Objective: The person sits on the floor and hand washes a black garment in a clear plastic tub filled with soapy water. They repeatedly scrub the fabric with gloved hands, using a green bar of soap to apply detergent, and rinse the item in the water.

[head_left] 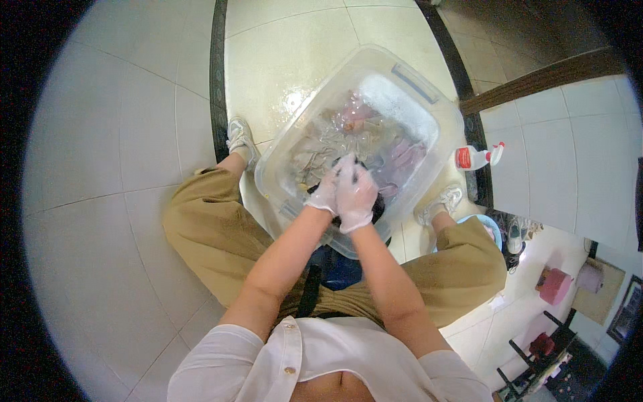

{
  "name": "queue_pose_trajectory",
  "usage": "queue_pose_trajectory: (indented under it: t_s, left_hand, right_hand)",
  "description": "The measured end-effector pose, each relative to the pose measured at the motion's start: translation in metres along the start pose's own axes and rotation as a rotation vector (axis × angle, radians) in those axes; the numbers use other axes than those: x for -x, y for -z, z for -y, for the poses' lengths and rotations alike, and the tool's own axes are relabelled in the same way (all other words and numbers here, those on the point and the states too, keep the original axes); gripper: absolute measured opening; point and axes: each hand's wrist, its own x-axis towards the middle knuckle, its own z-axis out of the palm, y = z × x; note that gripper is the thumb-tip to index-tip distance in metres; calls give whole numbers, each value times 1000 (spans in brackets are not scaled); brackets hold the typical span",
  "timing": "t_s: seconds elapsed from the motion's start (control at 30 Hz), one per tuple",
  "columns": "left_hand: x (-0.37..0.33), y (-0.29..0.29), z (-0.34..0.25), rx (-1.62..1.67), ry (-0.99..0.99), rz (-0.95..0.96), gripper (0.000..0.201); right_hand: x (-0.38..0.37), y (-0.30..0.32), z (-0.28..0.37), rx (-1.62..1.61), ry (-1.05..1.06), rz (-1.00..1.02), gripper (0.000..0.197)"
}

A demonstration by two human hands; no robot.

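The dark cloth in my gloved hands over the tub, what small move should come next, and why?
Probably dip the dark cloth back into the soapy water. Both gloved hands, left hand and right hand, grip it together at the near edge of the clear plastic tub, and other garments soak just beyond.

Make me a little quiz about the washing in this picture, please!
1. True or false: both hands wear thin gloves.
2. What do the left hand and right hand grip together: A) a dark cloth B) the spray bottle C) a shoe?
3. Fill in: the clothes soak in a clear plastic ___ on the floor.

Key: 1 true. 2 A. 3 tub.
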Motion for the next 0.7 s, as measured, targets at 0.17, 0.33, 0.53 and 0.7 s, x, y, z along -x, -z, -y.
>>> queue_pose_trajectory:
  t_s: [0.17,0.33,0.53,0.7]
  left_hand:
    - [12,-39,6,-347,-153,-646,32]
    - [7,-65,-2,-998,-205,-748,45]
    - [-25,-3,1,-2299,-184,-677,37]
    - [-41,25,-4,-2359,-1,-611,37]
  right_hand:
    - [-44,4,-1,168,-71,47,48]
    - [-100,31,-72,273,-315,-11,49]
    - [-71,0,-87,641,-295,309,70]
    - [-82,-10,-105,630,-356,431,56]
